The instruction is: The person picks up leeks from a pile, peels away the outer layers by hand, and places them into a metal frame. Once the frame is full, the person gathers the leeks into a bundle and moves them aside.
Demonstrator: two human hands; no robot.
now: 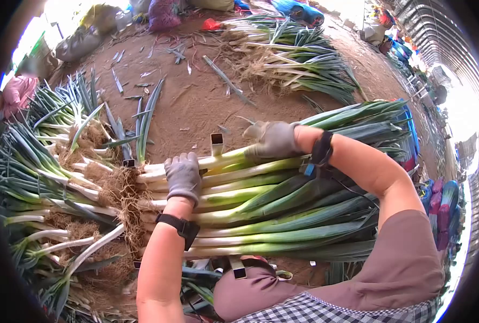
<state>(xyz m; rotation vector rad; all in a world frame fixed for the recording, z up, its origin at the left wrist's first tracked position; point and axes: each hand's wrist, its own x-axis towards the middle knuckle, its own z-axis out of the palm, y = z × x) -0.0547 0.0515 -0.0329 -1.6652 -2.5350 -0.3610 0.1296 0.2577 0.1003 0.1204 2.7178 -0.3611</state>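
Note:
A thick row of leeks (250, 215) lies side by side in front of me, roots to the left and green leaves to the right. My left hand (184, 176), in a grey glove, curls over the white stem of the farthest leek. Farther right, my right hand (276, 141), also gloved, closes around that leek where it turns green; its lower fingers are partly hidden. Square metal posts (217, 141) stick up at the far and near sides of the row. Tangled brown roots (129, 202) hang at the left end.
Loose leeks (51, 183) are heaped on the left, and another pile (298, 59) lies on the dirt floor (185, 107) at the back. A person in pink (19, 94) is at the far left. Full sacks (164, 15) stand along the back, with colourful bundles (441, 210) on the right.

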